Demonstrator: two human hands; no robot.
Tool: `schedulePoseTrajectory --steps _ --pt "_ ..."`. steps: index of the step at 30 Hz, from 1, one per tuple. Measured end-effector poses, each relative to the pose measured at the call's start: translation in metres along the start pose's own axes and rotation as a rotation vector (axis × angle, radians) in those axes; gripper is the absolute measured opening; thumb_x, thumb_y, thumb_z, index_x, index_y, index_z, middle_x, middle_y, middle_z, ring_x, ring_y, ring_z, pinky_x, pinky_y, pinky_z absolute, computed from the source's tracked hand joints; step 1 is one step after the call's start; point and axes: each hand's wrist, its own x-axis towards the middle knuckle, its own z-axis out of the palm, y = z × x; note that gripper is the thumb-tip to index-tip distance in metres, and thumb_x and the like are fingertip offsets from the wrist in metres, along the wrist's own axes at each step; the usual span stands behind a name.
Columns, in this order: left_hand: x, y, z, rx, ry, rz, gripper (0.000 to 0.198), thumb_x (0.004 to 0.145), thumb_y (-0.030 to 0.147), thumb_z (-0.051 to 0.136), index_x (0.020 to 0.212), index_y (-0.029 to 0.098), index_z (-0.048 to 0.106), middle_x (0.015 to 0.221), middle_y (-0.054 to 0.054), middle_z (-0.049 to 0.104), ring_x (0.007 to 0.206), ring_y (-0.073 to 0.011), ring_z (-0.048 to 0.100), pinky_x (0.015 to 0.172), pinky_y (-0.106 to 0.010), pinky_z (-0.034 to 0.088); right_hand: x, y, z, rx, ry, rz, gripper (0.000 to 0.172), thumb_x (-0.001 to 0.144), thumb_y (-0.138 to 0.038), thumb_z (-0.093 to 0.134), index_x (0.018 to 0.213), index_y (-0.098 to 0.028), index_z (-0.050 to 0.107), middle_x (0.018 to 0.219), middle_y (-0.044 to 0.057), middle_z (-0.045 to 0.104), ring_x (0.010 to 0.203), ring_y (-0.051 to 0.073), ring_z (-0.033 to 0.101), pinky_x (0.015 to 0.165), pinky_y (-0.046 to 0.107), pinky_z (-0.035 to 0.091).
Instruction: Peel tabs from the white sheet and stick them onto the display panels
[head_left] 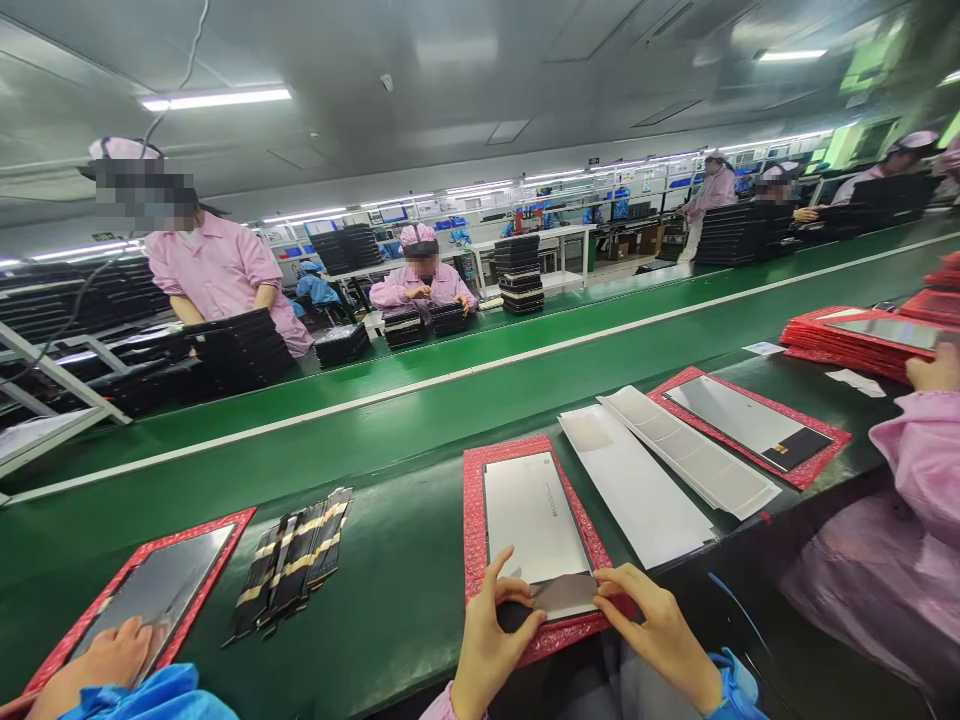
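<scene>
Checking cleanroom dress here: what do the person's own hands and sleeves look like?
The bare left hand wears no glove and leads into a pink fabric sleeve. The bare right hand, also ungloved, leads into a bright blue fabric cuff. No rings or cables show on either, and only a short stretch of each sleeve is in view.

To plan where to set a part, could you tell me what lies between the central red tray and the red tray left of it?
In the head view, a bundle of black-and-gold flat strips lies there on the green bench.
</scene>
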Motion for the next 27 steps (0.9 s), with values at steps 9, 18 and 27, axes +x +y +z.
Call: schedulePoseTrajectory --steps 9,18,27 --pt "-0.003 -0.003 0.001 0.139 0.085 0.085 0.077 0.071 0.02 0.065 0.134 0.025 0.02 0.084 0.003 0.065 0.089 -0.0163 0.059 0.083 -0.032 0.047 -0.008 0.007 0.001 -0.399 0.185 -0.212 0.03 0.085 -0.025 0.05 0.115 -0.022 0.05 0.09 0.005 0.059 0.09 0.019 0.056 0.079 0.036 0.048" --pt "0.0 -0.007 0.001 0.238 0.162 0.113 0.073 0.072 0.026 0.063 0.134 0.024 0.024 0.088 0.0 0.064 0.073 -0.0146 0.059 0.068 -0.028 0.05 -0.01 -0.016 0.006 -0.561 0.246 -0.495 0.026 0.087 -0.013 0.04 0.107 -0.014 0.056 0.097 0.006 0.065 0.093 0.017 0.059 0.083 0.033 0.047" --pt "-0.015 -0.022 0.006 0.088 0.327 0.113 0.047 0.078 0.03 0.046 0.122 0.018 0.037 0.102 -0.008 0.055 0.084 -0.0176 0.059 0.08 -0.034 0.049 0.0 -0.038 0.065 -0.804 0.31 -0.7 0.033 0.081 -0.036 0.051 0.103 -0.013 0.061 0.103 0.005 0.065 0.096 0.019 0.06 0.089 0.03 0.042"
